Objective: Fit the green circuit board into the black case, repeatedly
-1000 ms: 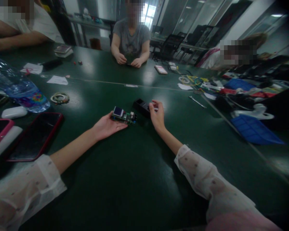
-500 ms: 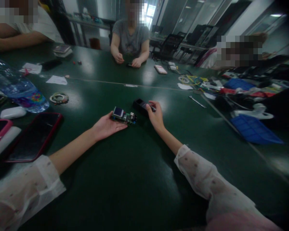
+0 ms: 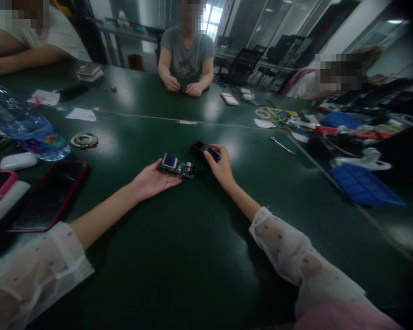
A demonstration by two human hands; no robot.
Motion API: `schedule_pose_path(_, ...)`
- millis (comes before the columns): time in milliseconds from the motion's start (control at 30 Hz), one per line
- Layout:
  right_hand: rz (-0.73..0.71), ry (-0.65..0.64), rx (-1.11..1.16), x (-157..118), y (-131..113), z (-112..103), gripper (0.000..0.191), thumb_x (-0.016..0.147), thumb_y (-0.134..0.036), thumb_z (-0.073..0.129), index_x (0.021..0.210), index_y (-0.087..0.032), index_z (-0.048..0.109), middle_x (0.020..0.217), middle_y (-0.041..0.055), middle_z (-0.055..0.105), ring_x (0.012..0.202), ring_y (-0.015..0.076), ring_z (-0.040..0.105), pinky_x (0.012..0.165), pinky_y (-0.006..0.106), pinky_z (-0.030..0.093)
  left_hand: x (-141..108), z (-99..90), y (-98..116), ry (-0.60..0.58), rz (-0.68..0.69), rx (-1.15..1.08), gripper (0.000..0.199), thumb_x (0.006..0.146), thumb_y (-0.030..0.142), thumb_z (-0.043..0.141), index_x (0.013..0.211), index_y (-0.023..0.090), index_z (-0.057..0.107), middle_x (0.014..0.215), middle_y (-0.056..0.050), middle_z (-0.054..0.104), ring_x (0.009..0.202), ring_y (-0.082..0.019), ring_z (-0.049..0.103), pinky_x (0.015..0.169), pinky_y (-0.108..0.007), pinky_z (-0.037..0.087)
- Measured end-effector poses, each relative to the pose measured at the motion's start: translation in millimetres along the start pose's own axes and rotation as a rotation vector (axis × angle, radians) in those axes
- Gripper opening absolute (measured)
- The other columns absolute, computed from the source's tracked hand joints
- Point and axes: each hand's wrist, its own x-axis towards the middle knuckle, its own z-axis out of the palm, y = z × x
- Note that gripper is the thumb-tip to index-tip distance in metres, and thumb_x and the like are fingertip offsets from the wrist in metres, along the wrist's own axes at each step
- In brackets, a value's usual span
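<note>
My left hand (image 3: 150,182) is closed on a green circuit board (image 3: 184,170) with a small square screen at its left end and dark connectors at its right. The fingers pass beneath the board and the thumb lies at its near left edge. Just right of it, my right hand (image 3: 223,168) grips a black plastic case (image 3: 197,147) at its right end, thumb on the near side. Dark openings show in the upper face of the case. Board and case are apart, with a narrow gap between them.
To the left are a water bottle (image 3: 37,137), a red-edged phone (image 3: 51,195), a white earphone case (image 3: 19,161) and a bracelet (image 3: 84,140). A wrench (image 3: 282,145), a blue tray (image 3: 366,184) and tangled cables (image 3: 275,114) lie right. Other people sit around the green table (image 3: 165,270).
My right thumb has shifted slightly left and down along the black case, and more of the case's upper face shows. My left hand and the board are nearly still. The co-worker opposite moved their hands slightly.
</note>
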Motion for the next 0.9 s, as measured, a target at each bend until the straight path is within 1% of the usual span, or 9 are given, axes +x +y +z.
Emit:
schedule_pose_path(100, -0.004, -0.019, -0.008, -1, -3, -1, 0.043, 0.09, -0.054, 0.063, 0.122, -0.026, 0.059, 0.123, 0.0114, 0.063, 0.115, 0.0304, 0.057, 0.1, 0.052, 0.047, 0, 2.1, 0, 0.004, -0.005, -0.02, 0.066, 0.105, 0.046, 0.028, 0.161, 0.015, 0.015, 0.147, -0.022, 0.054, 0.129, -0.034, 0.061, 0.112, -0.046, 0.042)
schedule_pose_path(200, -0.016, -0.036, -0.023, -1, -3, -1, 0.044, 0.089, -0.053, 0.065, 0.123, -0.026, 0.058, 0.125, 0.0117, 0.063, 0.117, 0.0312, 0.057, 0.101, 0.053, 0.047, -1, 2.1, 0, -0.001, -0.007, -0.031, 0.067, 0.105, 0.047, 0.028, 0.161, 0.013, 0.016, 0.148, -0.023, 0.053, 0.13, -0.035, 0.06, 0.113, -0.047, 0.041)
schedule_pose_path(367, -0.019, -0.058, -0.05, -1, -1, 1, 0.045, 0.087, -0.047, 0.068, 0.125, -0.025, 0.057, 0.125, 0.0123, 0.062, 0.117, 0.0319, 0.057, 0.102, 0.054, 0.047, -1, 1.3, 0, 0.013, -0.004, -0.013, 0.068, 0.104, 0.047, 0.028, 0.161, 0.013, 0.015, 0.149, -0.023, 0.052, 0.132, -0.034, 0.058, 0.115, -0.047, 0.038)
schedule_pose_path(533, -0.047, -0.053, -0.055, 0, 4, 3, 0.047, 0.085, -0.04, 0.071, 0.127, -0.023, 0.056, 0.126, 0.0136, 0.062, 0.118, 0.0328, 0.057, 0.103, 0.055, 0.047, -1, 3.1, 0, -0.005, -0.007, -0.012, 0.067, 0.105, 0.047, 0.028, 0.161, 0.013, 0.016, 0.148, -0.022, 0.054, 0.132, -0.033, 0.059, 0.116, -0.046, 0.037)
schedule_pose_path(633, -0.036, -0.057, -0.057, 0, 7, 4, 0.052, 0.083, -0.04, 0.073, 0.128, -0.022, 0.055, 0.126, 0.0147, 0.061, 0.118, 0.0336, 0.057, 0.102, 0.056, 0.047, -1, 2.8, 0, -0.021, -0.007, -0.014, 0.067, 0.104, 0.045, 0.029, 0.162, 0.014, 0.014, 0.148, -0.022, 0.055, 0.132, -0.034, 0.059, 0.116, -0.047, 0.037)
schedule_pose_path(767, -0.011, -0.026, -0.061, 0, 9, 5, 0.058, 0.08, -0.042, 0.076, 0.129, -0.022, 0.052, 0.126, 0.0156, 0.061, 0.117, 0.0348, 0.058, 0.102, 0.058, 0.048, 0, -0.3, 0, -0.073, -0.021, -0.047, 0.07, 0.104, 0.045, 0.029, 0.163, 0.016, 0.005, 0.149, -0.021, 0.055, 0.133, -0.034, 0.058, 0.115, -0.048, 0.039)
schedule_pose_path(900, -0.01, -0.02, -0.053, -1, 9, 5, 0.061, 0.08, -0.045, 0.076, 0.13, -0.021, 0.051, 0.127, 0.0167, 0.059, 0.118, 0.0348, 0.057, 0.102, 0.057, 0.049, 1, -1.6, 0, -0.06, -0.018, -0.037, 0.071, 0.104, 0.046, 0.03, 0.163, 0.015, 0.005, 0.148, -0.021, 0.055, 0.132, -0.034, 0.059, 0.114, -0.047, 0.039)
